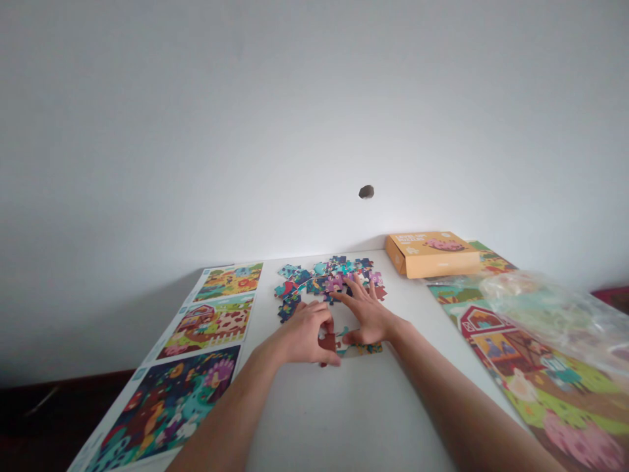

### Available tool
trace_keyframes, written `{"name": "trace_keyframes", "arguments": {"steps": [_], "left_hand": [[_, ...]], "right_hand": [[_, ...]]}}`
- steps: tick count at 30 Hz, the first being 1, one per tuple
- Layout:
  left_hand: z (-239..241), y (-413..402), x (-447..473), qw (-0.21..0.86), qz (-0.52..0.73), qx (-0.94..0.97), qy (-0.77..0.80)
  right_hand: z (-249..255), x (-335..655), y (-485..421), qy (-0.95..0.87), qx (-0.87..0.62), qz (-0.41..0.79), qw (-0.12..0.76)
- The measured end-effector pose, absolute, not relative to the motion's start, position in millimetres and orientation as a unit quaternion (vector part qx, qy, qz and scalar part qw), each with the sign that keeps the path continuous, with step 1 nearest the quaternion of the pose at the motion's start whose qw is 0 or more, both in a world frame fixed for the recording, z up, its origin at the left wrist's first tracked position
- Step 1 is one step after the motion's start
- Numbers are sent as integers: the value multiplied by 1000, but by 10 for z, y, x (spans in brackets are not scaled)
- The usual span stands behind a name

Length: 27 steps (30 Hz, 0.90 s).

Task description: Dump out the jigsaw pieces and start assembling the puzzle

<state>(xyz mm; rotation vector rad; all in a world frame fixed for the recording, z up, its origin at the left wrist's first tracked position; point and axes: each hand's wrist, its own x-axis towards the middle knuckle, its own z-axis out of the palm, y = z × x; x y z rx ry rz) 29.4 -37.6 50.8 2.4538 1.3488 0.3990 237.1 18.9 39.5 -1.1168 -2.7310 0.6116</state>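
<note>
My left hand (307, 331) is closed round a reddish-brown puzzle piece (328, 342), which sits at the left end of a short row of joined puzzle pieces (363, 349) on the white table. Its fingers hide part of that piece. My right hand (367, 314) is open, fingers spread towards the loose pile of puzzle pieces (317, 283). The right thumb rests on or just over the joined row; contact is hard to tell. The pile's pieces are dark blue, teal, purple and red, some overlapping.
A picture sheet (209, 321) with three printed scenes lies along the left side of the table. An orange puzzle box (432, 254) stands at the back right. Below it lie a farm picture (540, 373) and a crumpled clear plastic bag (550, 314). The wall (295, 131) has a hole.
</note>
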Motion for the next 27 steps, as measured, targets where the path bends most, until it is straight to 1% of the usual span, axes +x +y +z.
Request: {"name": "trace_keyframes", "arguments": {"steps": [14,27], "left_hand": [[502,-380,311,141,145,856,475],[492,-370,303,151,144,856,473]], "right_hand": [[382,2369,186,-902,-374,205,70],[382,2369,183,-903,-375,199,69]]}}
